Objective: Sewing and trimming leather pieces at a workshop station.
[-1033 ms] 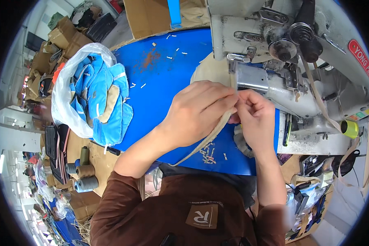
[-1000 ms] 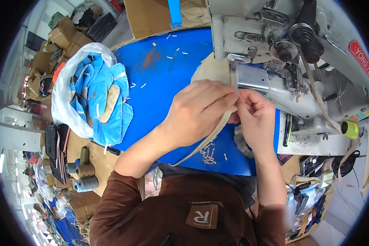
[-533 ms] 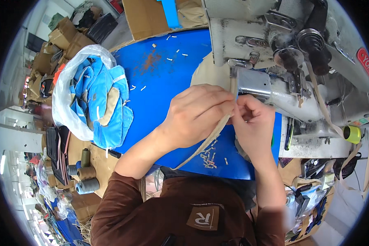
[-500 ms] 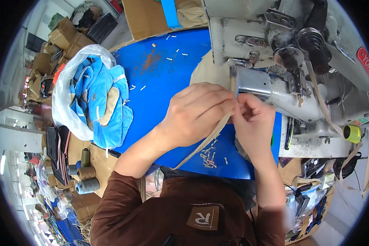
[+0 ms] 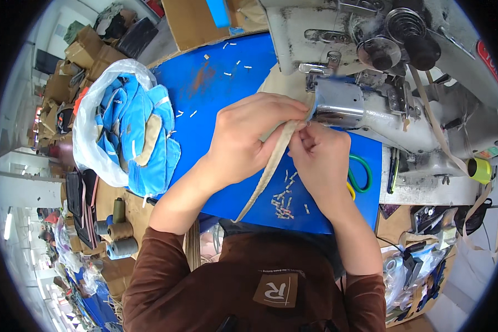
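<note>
Both my hands meet at the edge of a beige fabric piece [image 5: 286, 83], just left of the sewing machine's metal arm [image 5: 340, 102]. A beige binding strip [image 5: 266, 176] runs along that edge and its loose tail hangs toward me. My left hand [image 5: 248, 130] is closed on the strip and fabric edge, fingers laid over it. My right hand [image 5: 322, 160] pinches the same edge from the near right side, thumb and curled fingers together. The exact grip at the fingertips is partly hidden. Beside my right wrist lie scissors with a green handle [image 5: 362, 172].
A clear plastic bag [image 5: 86, 141] of blue fabric pieces [image 5: 141, 130] stands at the left on the blue table [image 5: 196, 83]. Small cut tape scraps [image 5: 283, 205] lie near me. Thread spools [image 5: 120, 231] stand at lower left, a cardboard box [image 5: 188, 25] at the back.
Both hands have shifted slightly left and toward me with the strip. My right hand has turned inward, and the green scissors handle shows more.
</note>
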The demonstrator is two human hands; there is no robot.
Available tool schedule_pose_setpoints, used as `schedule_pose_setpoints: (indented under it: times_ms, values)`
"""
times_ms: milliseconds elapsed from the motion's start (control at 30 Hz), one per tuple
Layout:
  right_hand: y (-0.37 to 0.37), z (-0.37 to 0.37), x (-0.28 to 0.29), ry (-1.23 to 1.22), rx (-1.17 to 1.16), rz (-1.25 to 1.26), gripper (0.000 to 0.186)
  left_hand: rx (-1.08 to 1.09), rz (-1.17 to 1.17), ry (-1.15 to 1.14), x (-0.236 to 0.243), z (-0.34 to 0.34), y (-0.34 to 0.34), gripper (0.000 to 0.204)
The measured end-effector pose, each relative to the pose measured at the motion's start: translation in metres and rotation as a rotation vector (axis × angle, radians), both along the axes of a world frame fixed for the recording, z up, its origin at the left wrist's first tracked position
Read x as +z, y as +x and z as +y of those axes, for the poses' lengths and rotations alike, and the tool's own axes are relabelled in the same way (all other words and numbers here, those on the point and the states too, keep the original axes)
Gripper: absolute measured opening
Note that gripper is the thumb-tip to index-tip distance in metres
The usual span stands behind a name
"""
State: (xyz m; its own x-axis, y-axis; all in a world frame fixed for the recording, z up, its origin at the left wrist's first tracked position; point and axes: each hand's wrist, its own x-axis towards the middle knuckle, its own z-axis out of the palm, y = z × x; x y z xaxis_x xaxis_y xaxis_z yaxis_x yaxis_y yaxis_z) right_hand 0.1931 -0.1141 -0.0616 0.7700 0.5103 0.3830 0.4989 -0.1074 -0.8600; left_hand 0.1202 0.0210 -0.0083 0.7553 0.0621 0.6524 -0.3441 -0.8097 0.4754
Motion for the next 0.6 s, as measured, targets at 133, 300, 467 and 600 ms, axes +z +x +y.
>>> schedule_pose_setpoints:
  times_ms: [133,300,467,600]
  values:
    - [0.004,-0.003,-0.003,-0.002,0.048,-0.018,0.011,-0.072,-0.040,0.319,-0.003,0.003,0.000,0.024]
    - [0.009,-0.006,-0.002,-0.001,0.117,-0.066,0.007,-0.091,-0.106,0.469,-0.002,0.004,0.007,0.028]
    - [0.012,-0.009,0.004,0.025,0.129,0.036,0.008,-0.068,-0.167,0.556,-0.001,0.006,0.011,0.027]
    - [0.015,-0.011,0.008,0.081,0.148,0.126,0.006,-0.039,-0.211,0.520,-0.009,0.003,0.008,0.028]
